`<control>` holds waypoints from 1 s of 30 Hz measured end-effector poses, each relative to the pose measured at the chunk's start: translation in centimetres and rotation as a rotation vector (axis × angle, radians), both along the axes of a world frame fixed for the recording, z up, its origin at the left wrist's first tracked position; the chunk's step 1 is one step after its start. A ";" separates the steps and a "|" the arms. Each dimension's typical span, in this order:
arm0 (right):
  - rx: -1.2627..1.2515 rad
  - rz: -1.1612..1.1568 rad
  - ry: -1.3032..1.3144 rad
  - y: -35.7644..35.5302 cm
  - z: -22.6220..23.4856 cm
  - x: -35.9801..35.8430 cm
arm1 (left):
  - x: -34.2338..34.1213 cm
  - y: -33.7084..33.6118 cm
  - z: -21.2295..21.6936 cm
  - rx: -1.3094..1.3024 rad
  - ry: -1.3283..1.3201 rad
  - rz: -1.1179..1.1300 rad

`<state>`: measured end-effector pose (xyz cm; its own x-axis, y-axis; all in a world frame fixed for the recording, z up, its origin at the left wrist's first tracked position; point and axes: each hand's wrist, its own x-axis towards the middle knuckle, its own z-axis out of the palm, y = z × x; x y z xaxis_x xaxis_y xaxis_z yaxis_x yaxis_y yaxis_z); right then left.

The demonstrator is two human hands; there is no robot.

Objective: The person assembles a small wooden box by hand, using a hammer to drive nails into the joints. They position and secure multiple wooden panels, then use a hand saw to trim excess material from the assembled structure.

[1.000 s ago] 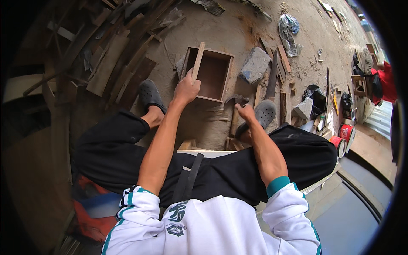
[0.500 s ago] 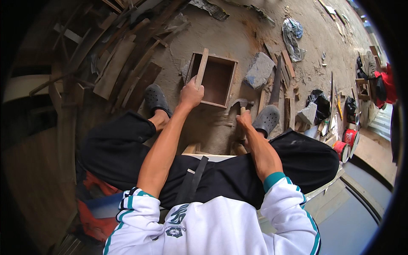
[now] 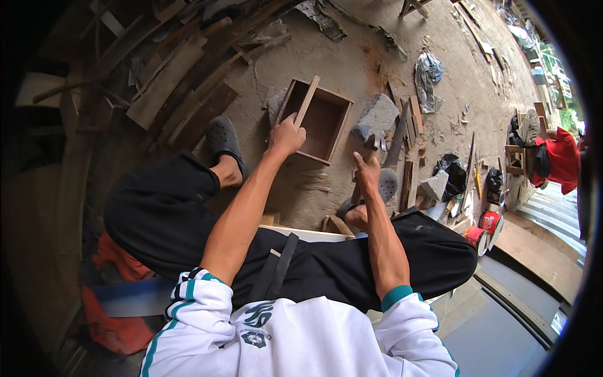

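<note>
My left hand [image 3: 287, 136] is closed round the near end of a narrow wooden strip [image 3: 308, 100]. The strip slants over the left side of an open, shallow wooden box [image 3: 329, 120] on the ground; whether it touches the rim I cannot tell. My right hand [image 3: 368, 173] grips a hammer [image 3: 373, 144] by its handle, right of the box and near my right foot. Its head points away from me, beside a grey stone block [image 3: 377, 115]. Part of the handle is hidden behind my fingers.
Scrap boards [image 3: 166, 88] are heaped at the left. Right of the block lie a hand saw [image 3: 397, 141], wood offcuts [image 3: 416, 114] and crumpled plastic [image 3: 428, 81]. Red cans [image 3: 490, 223] stand farther right, and a person in red [image 3: 559, 157] is at the right edge.
The hammer has risen and turned, its head now nearer the stone block. My right foot has drawn inward. The left hand keeps its hold on the strip; the whole view has shifted slightly.
</note>
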<state>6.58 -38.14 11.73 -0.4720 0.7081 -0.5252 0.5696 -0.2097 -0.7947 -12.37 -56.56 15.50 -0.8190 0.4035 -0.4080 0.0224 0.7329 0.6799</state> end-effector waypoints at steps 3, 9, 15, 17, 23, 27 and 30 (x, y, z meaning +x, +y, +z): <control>0.068 0.005 0.040 -0.8 1.8 -2.1 | -0.2 0.0 -0.5 0.010 0.006 -0.003; 0.088 0.170 0.236 -3.5 5.3 -5.4 | 0.0 -0.3 -0.8 -0.008 0.016 0.028; 0.196 0.407 0.361 -3.3 9.1 -10.2 | 0.7 -1.3 0.8 -0.004 0.049 -0.031; 0.140 0.393 0.355 -3.8 10.8 -11.3 | 1.2 -1.5 0.9 -0.010 0.082 -0.041; 0.166 0.342 0.578 -3.0 12.1 -11.8 | 2.1 -2.2 0.4 0.060 0.108 0.016; 0.114 0.364 0.354 -3.5 15.0 -12.5 | 2.4 -2.4 -0.2 0.075 0.145 0.034; 0.163 0.425 0.150 -3.9 14.2 -12.4 | 2.9 -2.6 -0.8 0.083 0.213 0.021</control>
